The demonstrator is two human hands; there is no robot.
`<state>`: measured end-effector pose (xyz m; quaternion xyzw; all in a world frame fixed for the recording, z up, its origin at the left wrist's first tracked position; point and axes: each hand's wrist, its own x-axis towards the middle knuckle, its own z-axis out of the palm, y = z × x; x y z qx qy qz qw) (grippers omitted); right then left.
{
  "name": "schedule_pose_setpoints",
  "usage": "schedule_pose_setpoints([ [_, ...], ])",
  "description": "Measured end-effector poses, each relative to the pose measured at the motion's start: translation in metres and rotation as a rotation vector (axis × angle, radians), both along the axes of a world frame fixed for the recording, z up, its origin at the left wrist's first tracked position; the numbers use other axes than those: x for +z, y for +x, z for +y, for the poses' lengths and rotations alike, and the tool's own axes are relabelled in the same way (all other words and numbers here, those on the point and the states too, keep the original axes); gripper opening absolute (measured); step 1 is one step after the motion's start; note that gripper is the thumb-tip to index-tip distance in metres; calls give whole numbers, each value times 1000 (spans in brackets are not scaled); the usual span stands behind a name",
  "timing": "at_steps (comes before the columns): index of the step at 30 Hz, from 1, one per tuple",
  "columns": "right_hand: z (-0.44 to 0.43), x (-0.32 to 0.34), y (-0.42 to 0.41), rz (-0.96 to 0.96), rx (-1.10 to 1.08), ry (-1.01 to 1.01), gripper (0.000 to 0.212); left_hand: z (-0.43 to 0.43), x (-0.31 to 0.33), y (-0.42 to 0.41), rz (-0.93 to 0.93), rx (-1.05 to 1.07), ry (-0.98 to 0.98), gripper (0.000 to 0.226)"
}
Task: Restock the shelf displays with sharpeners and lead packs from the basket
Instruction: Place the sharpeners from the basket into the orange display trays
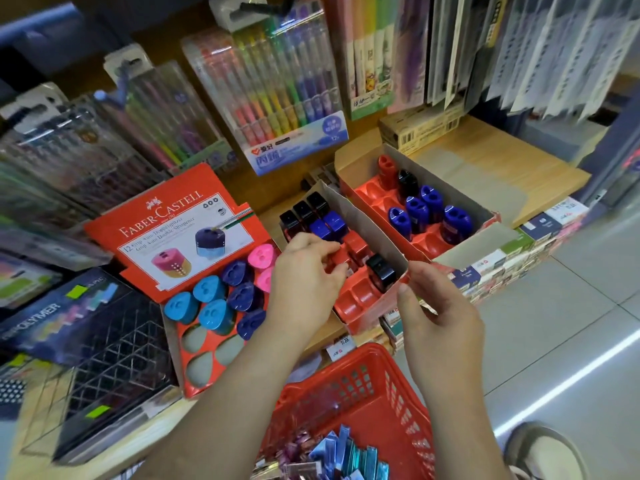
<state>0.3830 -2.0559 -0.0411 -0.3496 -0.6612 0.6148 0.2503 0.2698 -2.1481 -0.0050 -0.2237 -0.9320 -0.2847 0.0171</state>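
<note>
While left hand [306, 275] holds sharpener [342, 262], right hand [441, 320] pinches box [363, 221] corner (slots [360, 293] free).

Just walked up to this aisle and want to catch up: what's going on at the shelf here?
A person is restocking sharpeners. Their left hand reaches into the middle display box and grips a red sharpener among the black, blue and red ones there. Their right hand pinches the box's front corner. The boxes on either side still have open slots, and the red basket below holds lead packs.
</note>
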Motion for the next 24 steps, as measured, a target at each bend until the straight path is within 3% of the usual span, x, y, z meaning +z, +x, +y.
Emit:
schedule_pose_setpoints([
  [8, 0, 2, 4, -31, 58, 91, 34, -5, -1, 4, -34, -8, -99, 48],
  [13, 8, 36, 13, 29, 41, 217, 34, -38, 11, 33, 100, 24, -25, 40],
  [18, -9, 87, 7, 40, 405, 383, 20, -119, 1, 97, 74, 139, 49, 18],
  [24, -91, 85, 5, -42, 873, 506, 14, -206, -35, 153, -241, 351, 4, 20],
])
